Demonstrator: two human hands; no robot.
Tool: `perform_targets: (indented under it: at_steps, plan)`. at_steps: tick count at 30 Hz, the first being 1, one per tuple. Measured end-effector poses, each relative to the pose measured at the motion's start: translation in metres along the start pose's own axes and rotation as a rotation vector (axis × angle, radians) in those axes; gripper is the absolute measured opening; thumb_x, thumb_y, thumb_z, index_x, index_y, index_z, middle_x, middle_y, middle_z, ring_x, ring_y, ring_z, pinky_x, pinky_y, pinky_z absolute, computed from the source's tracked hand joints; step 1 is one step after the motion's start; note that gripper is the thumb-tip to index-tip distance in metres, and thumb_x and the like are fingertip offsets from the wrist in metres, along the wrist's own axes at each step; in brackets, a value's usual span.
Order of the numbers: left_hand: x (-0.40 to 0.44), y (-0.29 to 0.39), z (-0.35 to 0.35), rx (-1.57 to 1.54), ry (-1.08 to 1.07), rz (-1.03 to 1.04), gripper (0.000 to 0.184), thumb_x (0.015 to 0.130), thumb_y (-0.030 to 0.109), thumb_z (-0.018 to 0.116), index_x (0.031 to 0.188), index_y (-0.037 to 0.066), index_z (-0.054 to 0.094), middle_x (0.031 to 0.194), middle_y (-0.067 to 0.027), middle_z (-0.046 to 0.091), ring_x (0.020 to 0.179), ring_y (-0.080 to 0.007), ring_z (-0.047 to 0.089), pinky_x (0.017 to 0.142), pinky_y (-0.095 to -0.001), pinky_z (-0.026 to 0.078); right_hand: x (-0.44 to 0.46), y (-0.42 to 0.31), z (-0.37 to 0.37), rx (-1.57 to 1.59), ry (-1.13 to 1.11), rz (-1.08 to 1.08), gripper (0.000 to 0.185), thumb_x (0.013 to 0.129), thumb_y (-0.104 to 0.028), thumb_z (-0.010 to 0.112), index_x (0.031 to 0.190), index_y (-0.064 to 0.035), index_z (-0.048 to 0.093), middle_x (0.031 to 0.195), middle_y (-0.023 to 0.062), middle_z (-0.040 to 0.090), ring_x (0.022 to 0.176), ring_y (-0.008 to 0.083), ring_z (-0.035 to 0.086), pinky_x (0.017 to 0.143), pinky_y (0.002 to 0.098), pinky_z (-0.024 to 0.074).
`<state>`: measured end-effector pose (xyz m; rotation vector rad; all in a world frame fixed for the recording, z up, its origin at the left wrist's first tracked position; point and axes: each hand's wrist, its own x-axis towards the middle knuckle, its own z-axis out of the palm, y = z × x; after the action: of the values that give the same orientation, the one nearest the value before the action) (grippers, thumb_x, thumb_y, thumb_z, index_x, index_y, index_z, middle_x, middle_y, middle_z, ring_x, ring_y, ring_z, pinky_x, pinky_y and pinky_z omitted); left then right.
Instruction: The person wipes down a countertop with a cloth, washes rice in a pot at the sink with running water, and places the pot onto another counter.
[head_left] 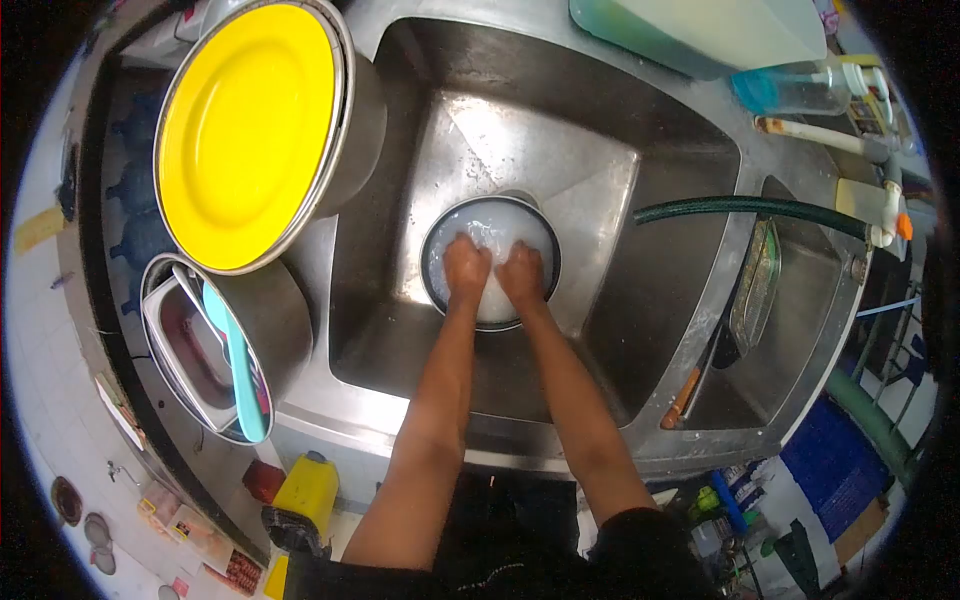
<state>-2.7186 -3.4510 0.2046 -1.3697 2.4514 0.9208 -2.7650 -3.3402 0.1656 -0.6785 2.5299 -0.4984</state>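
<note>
A round dark-rimmed pot point(427, 279) stands on the floor of the steel sink, filled with cloudy whitish water point(488, 218). Both of my hands reach down into it, side by side and slightly apart. My left hand point(467, 268) is curled closed at the left of the pot. My right hand point(521, 272) is likewise curled closed, on the right side. The fingertips point away from me and are partly hidden, so I cannot make out what, if anything, lies in them.
The steel sink point(615, 300) surrounds the pot. A green hose point(750, 205) reaches over its right wall. On the left stand a large pot with a yellow plate point(245, 135) and a smaller one holding a turquoise utensil point(238, 365). A wooden-handled tool point(680, 398) lies right.
</note>
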Motion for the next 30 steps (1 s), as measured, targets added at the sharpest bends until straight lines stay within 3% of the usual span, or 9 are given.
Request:
perform_targets:
  at_steps: [4, 6, 12, 13, 15, 20, 25, 27, 30]
  plan:
    - [-0.004, 0.01, -0.018, 0.036, -0.13, 0.13, 0.039, 0.076, 0.017, 0.059, 0.106, -0.007, 0.052, 0.089, -0.027, 0.061, 0.075, -0.0415, 0.06, 0.067, -0.0458, 0.05, 0.001, -0.043, -0.06, 0.048, -0.19, 0.153, 0.027, 0.076, -0.021, 0.058, 0.092, 0.001, 0.06, 0.089, 0.0279, 0.059, 0.087, 0.0393, 0.059, 0.079, 0.0497, 0.045]
    - [0.002, -0.004, -0.01, 0.153, -0.028, 0.558, 0.04, 0.081, 0.016, 0.054, 0.115, -0.003, 0.048, 0.103, -0.0272, 0.058, 0.079, -0.0392, 0.061, 0.067, -0.0448, 0.051, 0.002, -0.039, -0.059, 0.03, -0.237, 0.111, 0.029, 0.076, -0.022, 0.059, 0.095, -0.0004, 0.06, 0.093, 0.0279, 0.059, 0.091, 0.0385, 0.058, 0.082, 0.0485, 0.0447]
    - [-0.002, -0.021, -0.014, 0.399, 0.187, 0.818, 0.028, 0.082, 0.014, 0.049, 0.107, 0.001, 0.056, 0.103, -0.0211, 0.061, 0.081, -0.0317, 0.063, 0.071, -0.041, 0.052, -0.002, -0.037, -0.059, -0.206, 0.263, -0.503, 0.036, 0.077, -0.019, 0.055, 0.109, -0.0032, 0.058, 0.104, 0.0172, 0.062, 0.099, 0.0338, 0.058, 0.092, 0.0428, 0.0427]
    - [0.0, -0.019, -0.012, 0.4, 0.188, 0.817, 0.028, 0.082, 0.014, 0.049, 0.107, 0.001, 0.056, 0.103, -0.0211, 0.061, 0.081, -0.0317, 0.063, 0.071, -0.041, 0.052, 0.003, -0.036, -0.057, -0.291, -0.004, -0.389, 0.032, 0.077, -0.017, 0.055, 0.105, -0.0036, 0.061, 0.103, 0.0165, 0.062, 0.099, 0.0328, 0.058, 0.091, 0.042, 0.0437]
    - [0.003, -0.016, -0.006, 0.341, -0.122, 0.376, 0.023, 0.082, 0.013, 0.049, 0.097, 0.001, 0.062, 0.095, -0.0185, 0.064, 0.081, -0.0309, 0.064, 0.072, -0.0393, 0.053, 0.008, -0.032, -0.047, -0.367, -0.276, -0.269, 0.029, 0.076, -0.015, 0.054, 0.102, -0.0041, 0.063, 0.103, 0.0158, 0.063, 0.098, 0.0318, 0.059, 0.09, 0.0412, 0.0447]
    - [0.004, 0.002, -0.012, 0.437, -0.201, 0.178, 0.023, 0.081, 0.015, 0.05, 0.086, 0.001, 0.067, 0.09, -0.0181, 0.066, 0.082, -0.0307, 0.064, 0.073, -0.0371, 0.052, 0.019, -0.035, -0.047, -0.37, -0.366, -0.091, 0.024, 0.076, -0.019, 0.053, 0.082, -0.0019, 0.069, 0.093, 0.0181, 0.064, 0.089, 0.0322, 0.062, 0.079, 0.0416, 0.0499]
    - [-0.001, -0.009, 0.003, 0.346, -0.205, 0.052, 0.032, 0.08, 0.027, 0.054, 0.085, -0.002, 0.068, 0.093, -0.0226, 0.064, 0.09, -0.0357, 0.062, 0.081, -0.0391, 0.049, 0.023, -0.033, -0.042, -0.149, -0.419, 0.141, 0.04, 0.081, -0.032, 0.052, 0.094, 0.0032, 0.065, 0.11, 0.0243, 0.058, 0.101, 0.0356, 0.057, 0.091, 0.0431, 0.044]
    - [-0.004, -0.002, -0.004, -0.047, -0.276, -0.398, 0.047, 0.077, 0.038, 0.056, 0.09, -0.006, 0.066, 0.098, -0.0257, 0.063, 0.1, -0.039, 0.058, 0.089, -0.0387, 0.044, 0.02, -0.039, -0.051, -0.142, -0.431, 0.172, 0.047, 0.081, -0.037, 0.051, 0.097, 0.005, 0.065, 0.112, 0.0259, 0.057, 0.104, 0.0367, 0.056, 0.092, 0.0435, 0.0432]
    - [0.0, -0.027, 0.026, -0.198, -0.271, -0.48, 0.057, 0.075, 0.044, 0.053, 0.094, -0.009, 0.063, 0.102, -0.0266, 0.061, 0.106, -0.0396, 0.055, 0.092, -0.039, 0.041, 0.019, -0.04, -0.055, -0.013, -0.458, 0.338, 0.057, 0.08, -0.044, 0.052, 0.101, 0.0069, 0.062, 0.113, 0.0291, 0.055, 0.106, 0.0393, 0.055, 0.093, 0.0439, 0.0421]
